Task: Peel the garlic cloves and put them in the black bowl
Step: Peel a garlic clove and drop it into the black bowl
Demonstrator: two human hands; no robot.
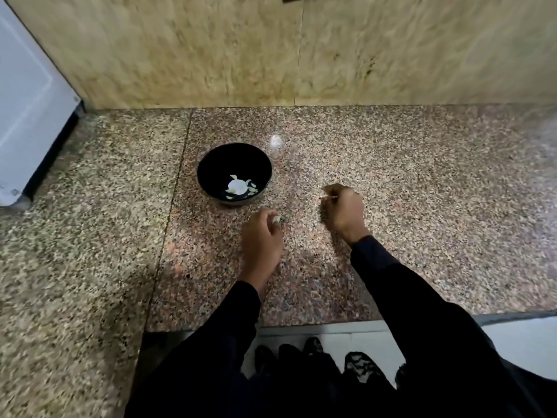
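A black bowl (211,168) stands on the speckled granite counter (422,191), with pale garlic pieces (238,187) at its bottom. My left hand (260,236) sits just below and right of the bowl, its fingertips pinching a small whitish garlic clove (276,219). My right hand (343,211) is further right, fingers curled, pinching a thin pale sliver of garlic skin (328,197) just above the counter. Both hands are apart from the bowl.
A white appliance (27,110) stands at the left. A beige stone wall (301,49) backs the counter. The counter's front edge runs near the bottom, with the white floor and dark shoes (313,348) below it.
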